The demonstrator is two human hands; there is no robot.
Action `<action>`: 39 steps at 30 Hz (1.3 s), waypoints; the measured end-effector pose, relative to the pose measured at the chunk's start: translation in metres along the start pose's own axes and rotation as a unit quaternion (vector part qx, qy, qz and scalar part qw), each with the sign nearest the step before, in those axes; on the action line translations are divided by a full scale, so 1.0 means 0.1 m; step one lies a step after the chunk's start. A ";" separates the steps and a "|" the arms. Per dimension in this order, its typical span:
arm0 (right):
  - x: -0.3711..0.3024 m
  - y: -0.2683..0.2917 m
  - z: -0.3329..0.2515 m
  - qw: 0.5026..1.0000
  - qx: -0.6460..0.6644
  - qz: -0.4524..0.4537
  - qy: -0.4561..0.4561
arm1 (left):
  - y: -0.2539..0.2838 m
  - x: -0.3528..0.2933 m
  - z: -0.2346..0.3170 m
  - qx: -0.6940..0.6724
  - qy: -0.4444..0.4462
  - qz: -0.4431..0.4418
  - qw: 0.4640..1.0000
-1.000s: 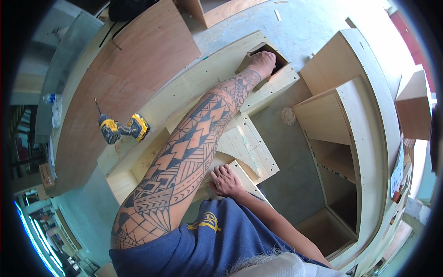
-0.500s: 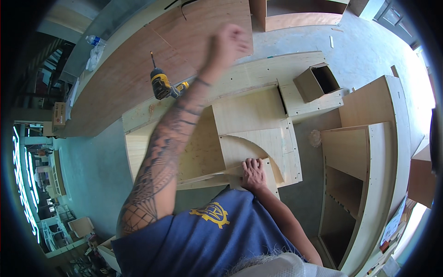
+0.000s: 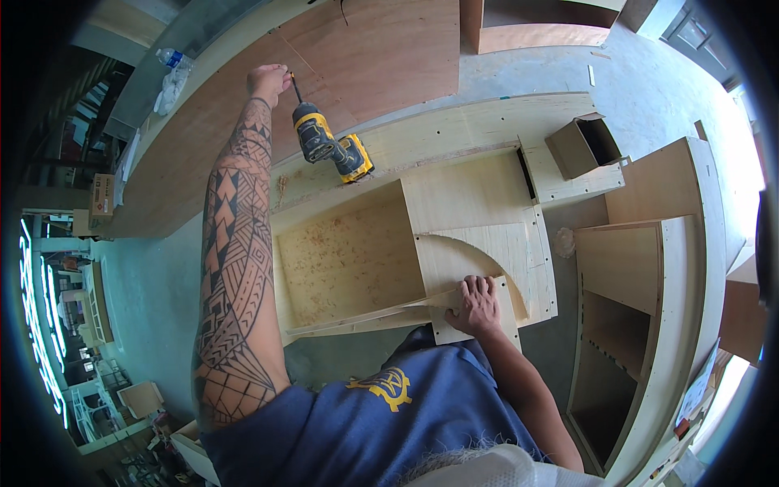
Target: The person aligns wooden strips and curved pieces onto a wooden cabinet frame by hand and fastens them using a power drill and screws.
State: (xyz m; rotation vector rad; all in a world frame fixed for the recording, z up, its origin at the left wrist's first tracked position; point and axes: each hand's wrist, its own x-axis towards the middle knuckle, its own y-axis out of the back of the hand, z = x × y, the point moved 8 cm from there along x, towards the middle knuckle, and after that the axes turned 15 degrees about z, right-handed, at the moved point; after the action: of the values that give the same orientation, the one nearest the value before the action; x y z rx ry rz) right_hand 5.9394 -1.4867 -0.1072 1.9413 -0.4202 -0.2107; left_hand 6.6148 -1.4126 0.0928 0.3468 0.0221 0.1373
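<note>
Left hand, current position: my left hand (image 3: 266, 81) is at the tip of the bit (image 3: 296, 91) in the yellow-and-black drill (image 3: 318, 140). One second ago it was inside the cardboard box (image 3: 568, 152); half a second ago it was crossing above the brown panel (image 3: 389, 57), fingers spread. The fingers are now drawn narrow at the bit's point. I cannot tell whether they pinch the bit, or whether a small part from the box is between them.

Drill, position: the drill has stayed in place. It lies on its side, its bit and body over the brown panel and its battery on the pale plywood frame (image 3: 487, 122). Neither hand is on its handle.

Right hand, position: my right hand (image 3: 479, 307) has stayed on the small pale board (image 3: 452, 330), fingers bent over its upper face. I cannot tell whether it grips the board or only bears down on it. The small board sits beside the curved-cut board (image 3: 510, 243), at the edge of the frame nearest my body.

Box, position: the box lies at the far right end of the frame, its mouth turned away from me. The interior is dark; contents cannot be confirmed.

Effect on the work: reaching into the box is finished for this moment, and attention has passed to the drill's tip. In my judgement the right hand serves as a steady for the small board, leaving the left free to deal with the tool.
</note>
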 end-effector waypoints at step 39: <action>-0.02 0.06 -0.02 0.998 0.034 0.062 0.001 | 1.11 -5.31 -2.93 0.275 -0.081 -0.472 0.834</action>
State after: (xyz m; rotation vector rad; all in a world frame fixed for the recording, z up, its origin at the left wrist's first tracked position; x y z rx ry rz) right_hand 5.9371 -1.4858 -0.1013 1.9739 -0.5513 -0.1165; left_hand 6.0613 -1.2837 -0.1455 0.8877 0.0640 -0.9072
